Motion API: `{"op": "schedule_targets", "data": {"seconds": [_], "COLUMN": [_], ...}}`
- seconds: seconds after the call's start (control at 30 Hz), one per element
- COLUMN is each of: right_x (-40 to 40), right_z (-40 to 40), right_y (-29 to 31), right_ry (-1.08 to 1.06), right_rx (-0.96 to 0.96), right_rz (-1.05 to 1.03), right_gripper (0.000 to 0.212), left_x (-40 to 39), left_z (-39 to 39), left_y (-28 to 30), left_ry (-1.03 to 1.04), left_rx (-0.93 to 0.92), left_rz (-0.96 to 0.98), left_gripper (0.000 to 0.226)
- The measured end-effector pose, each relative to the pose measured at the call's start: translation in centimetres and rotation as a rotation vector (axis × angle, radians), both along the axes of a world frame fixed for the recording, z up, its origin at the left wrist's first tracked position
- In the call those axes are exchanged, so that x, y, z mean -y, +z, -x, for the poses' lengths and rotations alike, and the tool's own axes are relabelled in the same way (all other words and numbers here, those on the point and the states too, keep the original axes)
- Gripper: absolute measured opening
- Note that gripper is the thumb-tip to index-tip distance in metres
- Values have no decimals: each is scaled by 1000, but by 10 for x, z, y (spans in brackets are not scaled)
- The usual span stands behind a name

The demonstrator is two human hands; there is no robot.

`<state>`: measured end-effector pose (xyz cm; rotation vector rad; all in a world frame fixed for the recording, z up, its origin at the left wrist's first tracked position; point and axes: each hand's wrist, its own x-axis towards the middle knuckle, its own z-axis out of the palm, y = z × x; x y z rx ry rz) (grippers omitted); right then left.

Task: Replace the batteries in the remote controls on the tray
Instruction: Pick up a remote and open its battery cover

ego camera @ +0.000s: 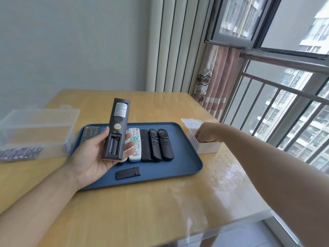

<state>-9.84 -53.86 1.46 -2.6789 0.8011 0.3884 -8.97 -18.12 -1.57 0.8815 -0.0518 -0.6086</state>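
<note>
Remote (pixel 116 129) is held back-up in the left hand (pixel 92 154), empty bay near the palm, long axis toward 12 o'clock, while the right hand (pixel 206 132), fingers curled, grip unclear, is dipped in the box (pixel 208 147) at 3 o'clock.

Wooden table (pixel 142 211) under a glossy clear cover, light glare along the right side. Pale plain wall (pixel 71 41) behind the far edge. Vertical ribbed panels (pixel 170 50) in the corner, running from near table level out of view at the top. Pink striped curtain (pixel 219 82) bunched beside them, with a floral band on a cream strip near its left edge. Dark-framed window (pixel 249 24) at upper right. Metal railing (pixel 284 97) with upright bars below the frame. Apartment blocks (pixel 306 122) visible beyond the bars, hazy daylight. Strip of floor (pixel 249 236) under the table's near right corner.
</note>
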Motion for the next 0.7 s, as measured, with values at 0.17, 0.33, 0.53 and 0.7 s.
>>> {"op": "schedule_targets", "data": {"seconds": [0.17, 0.33, 0.53, 0.7], "right_x": [5, 5, 1, -7], "right_z": [-2, -5, -9, -8], "right_y": [0, -1, -3, -1], "right_ry": [-72, -55, -1, 17], "right_rx": [25, 0, -58, -111], "right_rz": [-89, -52, 100, 154], "right_gripper": [41, 29, 22, 15], "left_x": [1, 1, -2, -4], "left_z": [1, 5, 8, 8], "left_y": [2, 5, 9, 9], "left_ry": [-21, -27, -6, -3], "left_rx": [1, 2, 1, 7], "left_rz": [30, 38, 38, 39], "left_gripper": [54, 52, 48, 47]}}
